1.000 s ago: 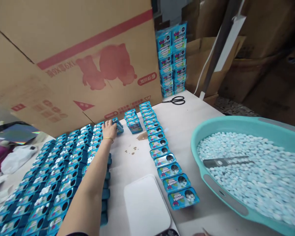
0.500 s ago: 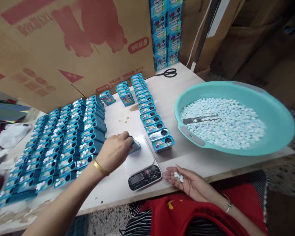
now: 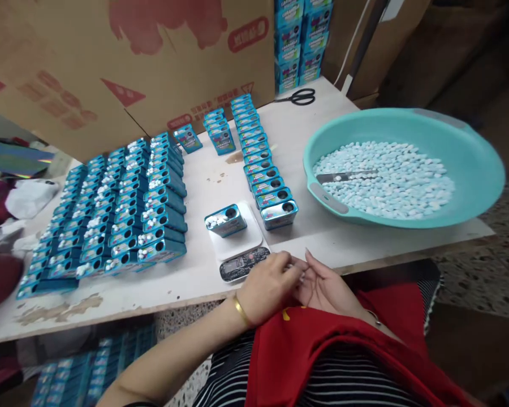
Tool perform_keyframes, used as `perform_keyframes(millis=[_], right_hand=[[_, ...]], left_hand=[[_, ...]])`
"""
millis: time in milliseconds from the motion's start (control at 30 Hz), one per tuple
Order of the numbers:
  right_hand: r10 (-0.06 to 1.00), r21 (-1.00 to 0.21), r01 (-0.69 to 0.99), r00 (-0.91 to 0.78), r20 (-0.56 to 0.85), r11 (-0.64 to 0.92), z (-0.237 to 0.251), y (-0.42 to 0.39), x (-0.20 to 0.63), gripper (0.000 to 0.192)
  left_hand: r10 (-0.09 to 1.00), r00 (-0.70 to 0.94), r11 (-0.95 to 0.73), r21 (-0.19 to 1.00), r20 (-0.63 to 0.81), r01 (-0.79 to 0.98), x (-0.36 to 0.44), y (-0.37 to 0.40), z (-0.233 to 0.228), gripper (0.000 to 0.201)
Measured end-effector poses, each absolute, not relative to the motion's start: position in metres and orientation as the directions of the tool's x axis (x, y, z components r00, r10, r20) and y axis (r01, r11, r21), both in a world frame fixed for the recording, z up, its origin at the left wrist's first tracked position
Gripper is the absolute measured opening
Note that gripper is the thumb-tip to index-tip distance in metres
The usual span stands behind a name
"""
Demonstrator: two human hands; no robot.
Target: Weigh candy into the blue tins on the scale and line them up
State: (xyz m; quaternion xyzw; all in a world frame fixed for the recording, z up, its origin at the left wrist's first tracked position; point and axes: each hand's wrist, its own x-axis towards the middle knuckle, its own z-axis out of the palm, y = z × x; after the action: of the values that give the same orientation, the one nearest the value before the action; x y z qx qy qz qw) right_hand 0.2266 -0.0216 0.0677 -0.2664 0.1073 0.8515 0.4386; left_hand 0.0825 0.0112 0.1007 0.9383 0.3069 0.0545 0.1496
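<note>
Far left of both hands: five columns of blue rectangular tins (image 3: 165,249), white candies on many lids; tins overlap, per-column count unclear. More blue tins below the table (image 3: 180,282), cut off and dim. Beyond the left hand, by one big brown cardboard box (image 3: 165,73) (top cut off): one lone blue tin (image 3: 189,139), then a short file of upright blue tins (image 3: 221,141), rear ones partly hidden. Just ahead-left of the left hand: one white flat scale (image 3: 229,247), readout blurred, one blue tin with candies on its lid (image 3: 233,227) on it. Ahead of the hands, one row of blue tins (image 3: 279,217), overlapping. Left hand (image 3: 274,282): fingers bent into the right palm; can't tell if gripping. Right hand (image 3: 322,285): palm up, loosely cupped, contents mostly hidden. Beyond: two stacks of blue packs (image 3: 299,39), tops cut off; one pair of black scissors (image 3: 302,97). Ahead-right: one turquoise oval plastic basin (image 3: 475,164), uncountable pale-blue candies (image 3: 398,186), one grey metal strip (image 3: 327,177) partly buried.
</note>
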Motion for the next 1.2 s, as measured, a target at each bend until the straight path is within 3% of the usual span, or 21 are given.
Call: perform_keyframes(millis=[133,467,633,800,900,1000,1200], right_hand=[[0.672,-0.089,-0.790,-0.451,-0.587,-0.607,0.061,-0.029,0.228,0.030],[0.682,-0.127,-0.772,-0.456,-0.572,-0.623,0.060,-0.032,0.219,0.026],[0.753,-0.204,-0.792,-0.417,-0.509,-0.576,0.076,-0.017,0.213,0.017],[0.831,-0.226,-0.842,-0.373,-0.413,-0.491,0.102,0.016,0.196,0.020],[0.826,-0.218,-0.832,-0.404,-0.394,-0.510,0.112,0.030,0.187,0.022],[0.797,-0.208,-0.815,-0.416,-0.437,-0.540,0.108,0.034,0.185,0.023],[0.777,-0.310,-0.786,-0.313,-0.546,-0.535,0.075,0.017,0.210,0.018]], left_hand=[[0.628,0.774,-0.750,0.328,0.083,0.574,0.089,-0.006,0.068,0.018],[0.602,0.790,-0.780,0.304,0.120,0.548,0.087,-0.002,0.062,0.021],[0.611,0.767,-0.767,0.388,0.197,0.511,0.077,0.013,0.079,0.019],[0.707,0.588,-0.700,0.512,0.393,0.499,0.049,0.047,0.123,0.017],[0.767,0.459,-0.636,0.438,0.449,0.635,0.030,0.069,0.140,0.011],[0.792,0.440,-0.594,0.373,0.423,0.713,0.016,0.086,0.143,0.014],[0.822,0.339,-0.526,0.382,0.458,0.760,-0.008,0.091,0.143,0.019]])
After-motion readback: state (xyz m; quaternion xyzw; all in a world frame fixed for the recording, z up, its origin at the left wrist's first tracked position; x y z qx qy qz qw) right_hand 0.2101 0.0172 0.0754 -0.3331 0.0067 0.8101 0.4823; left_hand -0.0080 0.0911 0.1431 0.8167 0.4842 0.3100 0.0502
